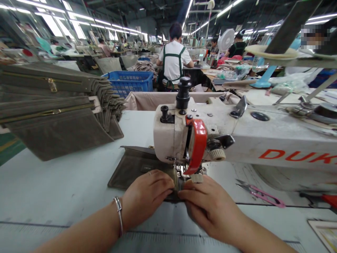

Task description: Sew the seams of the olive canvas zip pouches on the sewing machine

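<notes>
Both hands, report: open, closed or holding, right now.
Left hand: bent over the dark fabric piece, touching it; whether it grips cannot be told.
Right hand: at the same piece, by the sewing machine; open or closed cannot be told.

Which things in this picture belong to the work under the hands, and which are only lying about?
In the work:
dark fabric piece, touched by left hand and right hand
sewing machine
probably zippered stack, similar in colour

Apparently lying about:
pink snips, untouched
blue basket, behind
</notes>
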A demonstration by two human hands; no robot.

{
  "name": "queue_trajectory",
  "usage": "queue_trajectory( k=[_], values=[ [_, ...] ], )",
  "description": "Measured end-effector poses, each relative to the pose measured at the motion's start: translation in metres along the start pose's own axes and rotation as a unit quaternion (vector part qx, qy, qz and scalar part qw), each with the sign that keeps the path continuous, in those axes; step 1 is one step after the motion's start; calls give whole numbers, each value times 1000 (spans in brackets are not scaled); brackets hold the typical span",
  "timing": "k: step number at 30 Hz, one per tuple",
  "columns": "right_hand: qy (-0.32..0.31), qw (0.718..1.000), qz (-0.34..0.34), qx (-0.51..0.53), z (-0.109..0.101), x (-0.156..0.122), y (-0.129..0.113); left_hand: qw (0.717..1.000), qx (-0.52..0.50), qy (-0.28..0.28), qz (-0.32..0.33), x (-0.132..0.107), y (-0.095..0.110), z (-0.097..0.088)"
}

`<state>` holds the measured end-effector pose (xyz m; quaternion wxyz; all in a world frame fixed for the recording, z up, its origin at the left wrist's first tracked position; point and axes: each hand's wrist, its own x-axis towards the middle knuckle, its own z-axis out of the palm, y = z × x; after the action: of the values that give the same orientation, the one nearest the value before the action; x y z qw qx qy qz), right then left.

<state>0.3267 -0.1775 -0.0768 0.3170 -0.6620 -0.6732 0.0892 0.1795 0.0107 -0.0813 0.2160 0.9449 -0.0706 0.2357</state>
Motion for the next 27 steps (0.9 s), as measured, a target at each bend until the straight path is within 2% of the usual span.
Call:
queue_trajectory(
  k=[3,6,9,12,15,17,19,21,23,25,27],
  values=[
    [-23,1000,-7,-12,4,3,0,999,-2,17,43,2,4,2],
    [-29,999,-17,-8,2,6,-4,997,6,-23,80,2,5,4],
    [-35,999,-5,-16,-14,-1,-6,994,24,-57,85,-1,4,2],
    [10,991,73,-113,-37,-29,3,993,61,-82,61,-5,4,-2],
    [58,937,159,-307,-54,-74,25,994,60,-94,-2,-5,6,-4],
    [34,911,163,-378,-59,-101,42,994,50,-90,-23,-3,7,-3],
    [0,903,145,-403,-59,-120,53,996,44,-80,-24,-1,7,-2],
    [12,903,143,-404,-56,-126,56,997,39,-67,-30,2,6,0],
    [66,913,164,-368,-52,-117,50,997,37,-55,-32,4,4,0],
    [98,939,179,-278,-46,-97,36,998,32,-47,-31,5,1,0],
    [65,970,172,-160,-38,-69,18,998,20,-41,-31,4,-2,0]
  ],
)
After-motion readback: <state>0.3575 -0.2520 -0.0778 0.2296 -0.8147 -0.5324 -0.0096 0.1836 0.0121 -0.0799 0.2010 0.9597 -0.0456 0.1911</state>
